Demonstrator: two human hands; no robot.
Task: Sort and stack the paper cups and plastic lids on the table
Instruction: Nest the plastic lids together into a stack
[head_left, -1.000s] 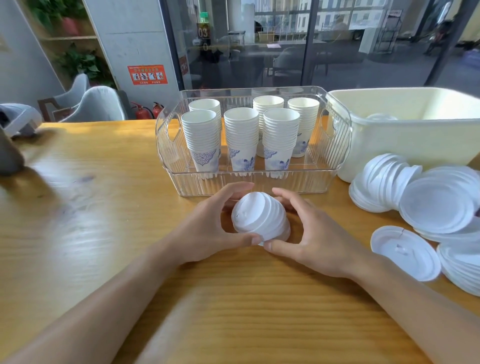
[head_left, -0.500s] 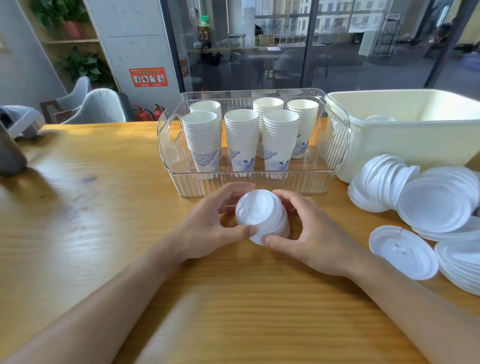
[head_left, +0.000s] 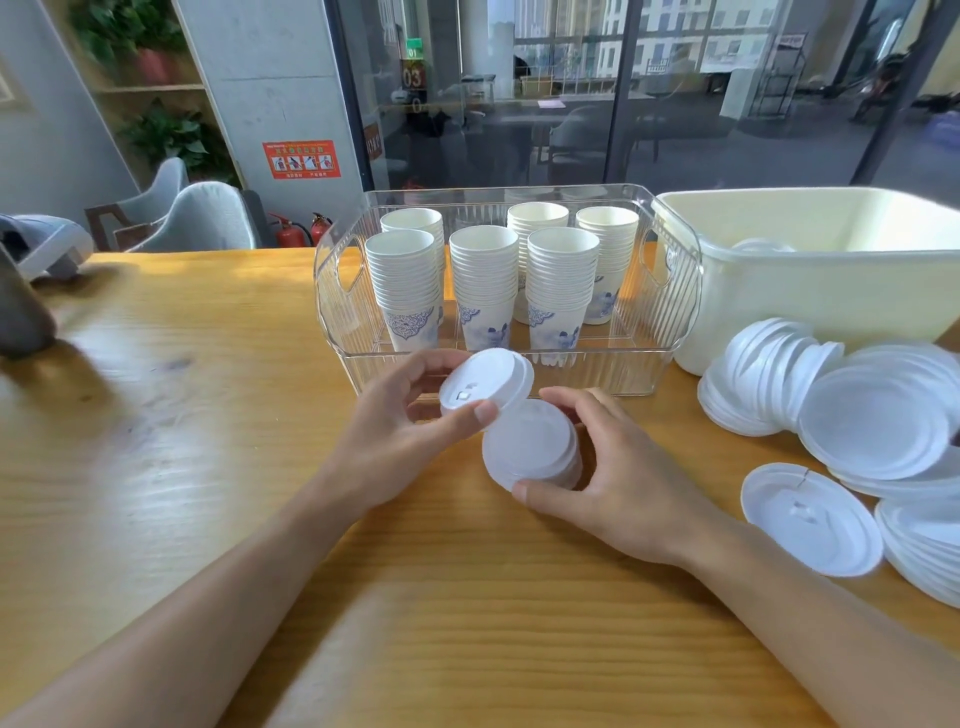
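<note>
cup stacks (head_left: 483, 280) in clear bin (head_left: 670, 312) | tub (head_left: 810, 291) right | loose lids (head_left: 852, 415) before tub

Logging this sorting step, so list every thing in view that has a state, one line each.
left hand: pinches one lid, raised off the stack.
single lid: lifted, tilted.
right hand: grips the lid stack.
lid stack: nested, held low over the table.
paper cups: upright, nested in six stacks inside the clear bin.
clear bin: open-topped.
cream tub: open-topped.
loose lids: unsorted at the right.
</note>
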